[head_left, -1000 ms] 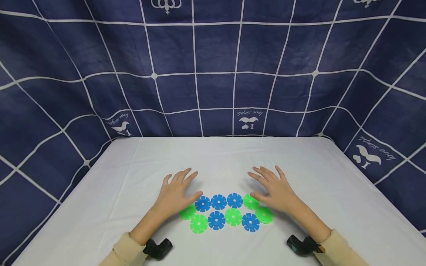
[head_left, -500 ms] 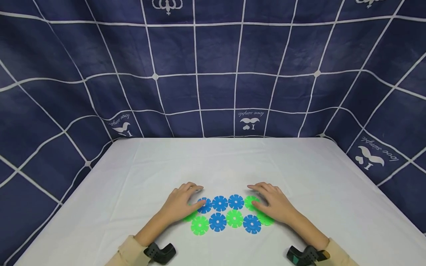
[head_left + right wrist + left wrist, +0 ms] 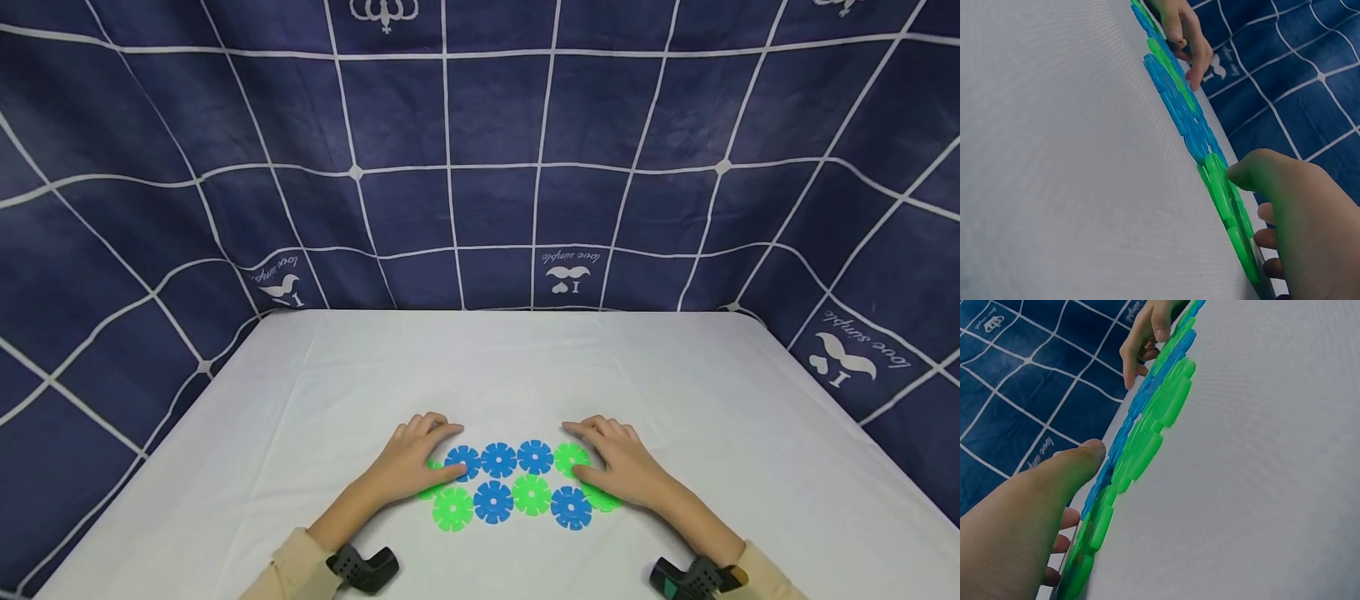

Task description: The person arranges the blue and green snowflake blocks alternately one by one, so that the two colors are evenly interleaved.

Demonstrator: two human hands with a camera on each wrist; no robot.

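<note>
Several flat, notched plastic snowflake discs lie in two rows on the white table. The back row has blue discs (image 3: 498,460) and a green disc (image 3: 570,458); the front row mixes a green disc (image 3: 453,509), a blue disc (image 3: 492,502) and others. My left hand (image 3: 408,458) is at the left end, partly covering a green disc (image 3: 430,492), its thumb beside a blue one. At the right end my right hand (image 3: 626,461) partly hides another green disc (image 3: 602,498). In both wrist views the thumbs are over the discs' near side, with relaxed fingers beyond them.
The white cloth-covered table (image 3: 465,358) reaches back to a dark blue curtain (image 3: 495,200) with white grid lines. Curtain also hangs along both sides. A black wrist camera (image 3: 363,569) sits on the left wrist, another wrist camera (image 3: 690,578) on the right.
Both hands have come down and back toward the discs, and their spread fingers have drawn in. Over the last half second they have barely moved. The discs keep their arrangement.
</note>
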